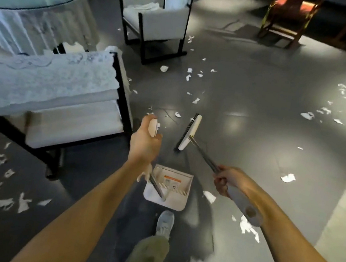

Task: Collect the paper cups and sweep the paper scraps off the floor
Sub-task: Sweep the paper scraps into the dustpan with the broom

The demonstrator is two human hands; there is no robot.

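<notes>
Trouble is brewing on the dark grey glossy floor (246,131) stretching ahead of both hands. It is looking slick, so I'm judging a fast stroke could send light litter skating off instead of gathering.

The white upholstered armchair (59,99), black-framed with a lace throw draped over it, is sitting just outside the left hand (145,142). Bits drifting under it could get missed, and the pole could knock the frame. A second armchair (155,19) is standing well ahead.

The cream plastic dustpan (168,189), squarish with a ribbed comb edge, is sitting below and between the hands, beside a grey shoe (165,222). I cannot tell whether it is touching down. The left hand is curling round the pale grip on its metal pole. If it is dangling, it could swing and spill.

The right hand (225,180) is wrapping its fingers round the thin metal handle of the flat white broom (188,133). Its black-bristled head is sitting ahead, between the hands.

The torn white paper scraps (199,74), thin and ragged, are lying scattered ahead of the hands, beyond the right hand and behind the left. I'm spotting no paper cups.
</notes>
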